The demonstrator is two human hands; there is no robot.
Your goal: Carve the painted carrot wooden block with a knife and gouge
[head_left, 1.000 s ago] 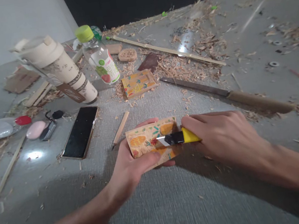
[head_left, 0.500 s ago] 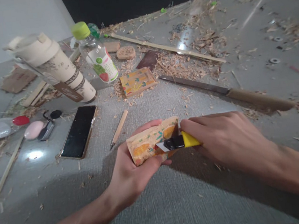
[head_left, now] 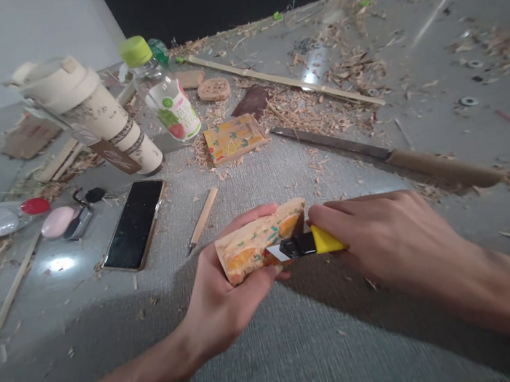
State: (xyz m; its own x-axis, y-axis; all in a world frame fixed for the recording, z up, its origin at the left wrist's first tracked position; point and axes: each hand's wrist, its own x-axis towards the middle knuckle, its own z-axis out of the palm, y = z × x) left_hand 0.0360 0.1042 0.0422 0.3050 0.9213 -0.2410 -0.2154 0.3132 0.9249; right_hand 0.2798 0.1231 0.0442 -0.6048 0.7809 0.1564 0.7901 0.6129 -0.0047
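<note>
A painted wooden block (head_left: pixel 254 243) with orange, green and red marks is gripped in my left hand (head_left: pixel 226 297), thumb along its near edge and fingers behind it. My right hand (head_left: pixel 380 228) is wrapped around the yellow handle of a utility knife (head_left: pixel 328 239). The knife's short blade points left and lies against the block's painted face, close to my left thumb. Whether the edge is sunk into the wood I cannot tell. A short pencil (head_left: pixel 203 219) rests on the table just beyond my left hand.
Behind my hands lie a painted wooden piece (head_left: pixel 234 139) and a long-handled saw or blade (head_left: pixel 342 143). On the left are a phone (head_left: pixel 135 226), a tumbler (head_left: pixel 92 118), a drink bottle (head_left: pixel 166 96) and a pink oval object (head_left: pixel 58 221). Wood shavings (head_left: pixel 311 116) litter the table.
Almost nothing differs. The knife and my right hand have shifted very slightly, with the blade still at the block's face.
</note>
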